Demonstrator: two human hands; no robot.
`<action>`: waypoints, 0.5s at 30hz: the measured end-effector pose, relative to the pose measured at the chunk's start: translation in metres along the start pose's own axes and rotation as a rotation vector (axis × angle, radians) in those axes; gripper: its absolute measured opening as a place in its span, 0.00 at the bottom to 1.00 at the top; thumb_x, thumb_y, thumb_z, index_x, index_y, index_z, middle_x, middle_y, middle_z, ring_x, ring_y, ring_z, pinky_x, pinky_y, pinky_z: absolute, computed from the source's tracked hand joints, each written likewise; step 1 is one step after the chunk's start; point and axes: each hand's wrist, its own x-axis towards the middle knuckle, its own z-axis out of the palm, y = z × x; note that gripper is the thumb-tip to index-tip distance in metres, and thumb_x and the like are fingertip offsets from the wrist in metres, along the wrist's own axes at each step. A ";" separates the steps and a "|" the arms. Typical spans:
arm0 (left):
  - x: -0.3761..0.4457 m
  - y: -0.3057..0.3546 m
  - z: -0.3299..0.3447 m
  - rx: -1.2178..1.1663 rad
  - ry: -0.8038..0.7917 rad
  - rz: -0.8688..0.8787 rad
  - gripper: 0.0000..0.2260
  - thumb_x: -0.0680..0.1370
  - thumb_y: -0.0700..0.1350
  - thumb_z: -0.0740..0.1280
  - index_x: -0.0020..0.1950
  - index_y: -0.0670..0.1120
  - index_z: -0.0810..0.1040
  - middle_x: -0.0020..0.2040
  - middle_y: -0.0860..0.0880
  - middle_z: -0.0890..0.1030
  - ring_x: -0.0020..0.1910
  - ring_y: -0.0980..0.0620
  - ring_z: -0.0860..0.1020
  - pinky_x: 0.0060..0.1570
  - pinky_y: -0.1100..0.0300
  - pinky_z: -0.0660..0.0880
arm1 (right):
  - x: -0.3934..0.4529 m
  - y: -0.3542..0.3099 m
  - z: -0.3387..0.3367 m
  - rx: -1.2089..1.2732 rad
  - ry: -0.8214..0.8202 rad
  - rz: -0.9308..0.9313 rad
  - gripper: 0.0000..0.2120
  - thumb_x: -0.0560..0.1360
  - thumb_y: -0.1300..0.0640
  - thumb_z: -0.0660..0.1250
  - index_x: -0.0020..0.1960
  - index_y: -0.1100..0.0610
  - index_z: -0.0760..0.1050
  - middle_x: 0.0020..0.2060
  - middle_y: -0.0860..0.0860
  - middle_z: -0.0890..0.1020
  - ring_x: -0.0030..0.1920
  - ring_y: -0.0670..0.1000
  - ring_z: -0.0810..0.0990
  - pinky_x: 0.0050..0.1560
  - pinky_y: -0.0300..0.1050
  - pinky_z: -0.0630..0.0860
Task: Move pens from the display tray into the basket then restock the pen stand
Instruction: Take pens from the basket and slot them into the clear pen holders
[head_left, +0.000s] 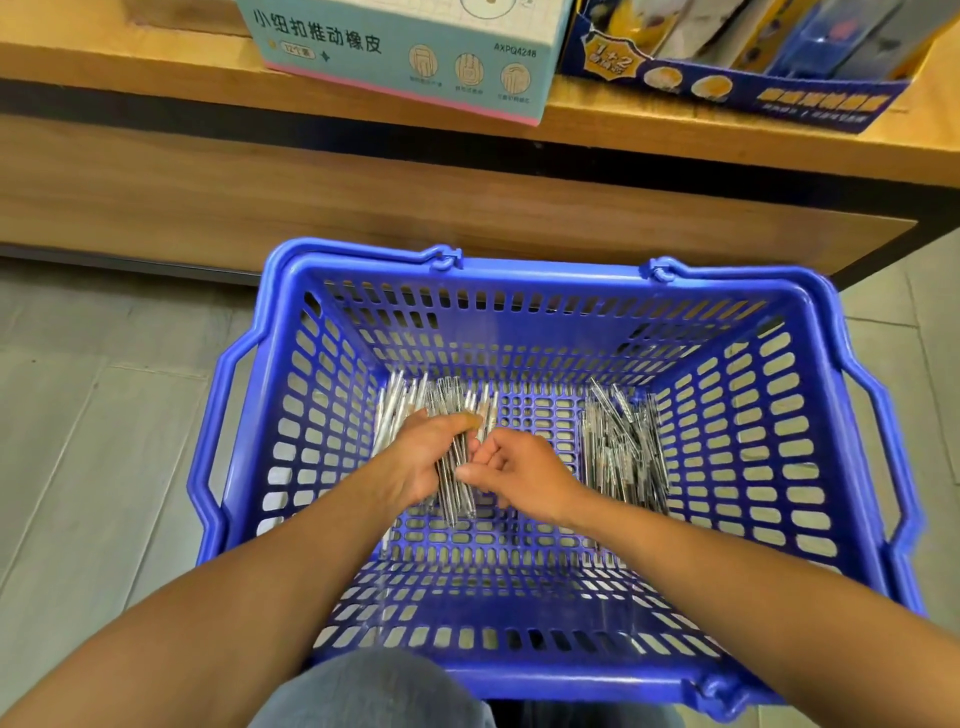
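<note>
Most pens (623, 452) already lay in the blue basket (810, 395), the left hand (415, 462) gripped a bundle there, the right hand (519, 473) hovered loosely curled, and restocking seemingly remained.

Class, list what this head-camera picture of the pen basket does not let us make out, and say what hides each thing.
- Pen count in the left hand: its bundle of pens overlaps and blurs.
- Right hand: curled fingers hide whether they pinch a pen.
- Pen stand and display tray: outside the frame.
- Blue display box: contents blurred, cut by the top edge.
- Basket near rim: a knee covers it.
</note>
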 end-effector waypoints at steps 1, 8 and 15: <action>0.000 0.001 0.000 -0.006 0.001 -0.005 0.33 0.76 0.37 0.71 0.77 0.38 0.61 0.36 0.44 0.81 0.34 0.49 0.79 0.34 0.54 0.79 | -0.001 0.006 -0.006 -0.038 0.019 0.033 0.11 0.76 0.46 0.68 0.42 0.51 0.74 0.32 0.46 0.80 0.27 0.39 0.77 0.32 0.34 0.73; 0.001 -0.003 -0.001 0.044 0.008 -0.023 0.16 0.79 0.38 0.68 0.65 0.33 0.76 0.34 0.46 0.78 0.31 0.51 0.76 0.34 0.57 0.75 | -0.001 0.059 -0.057 -0.732 0.249 0.534 0.08 0.78 0.60 0.64 0.56 0.63 0.74 0.42 0.55 0.81 0.41 0.54 0.81 0.38 0.46 0.79; 0.003 -0.005 -0.002 0.047 0.007 -0.023 0.14 0.78 0.38 0.70 0.62 0.34 0.78 0.34 0.46 0.79 0.31 0.51 0.76 0.34 0.58 0.76 | 0.010 0.059 -0.042 -0.854 0.110 0.580 0.12 0.76 0.64 0.65 0.59 0.62 0.74 0.50 0.56 0.81 0.47 0.54 0.80 0.44 0.45 0.80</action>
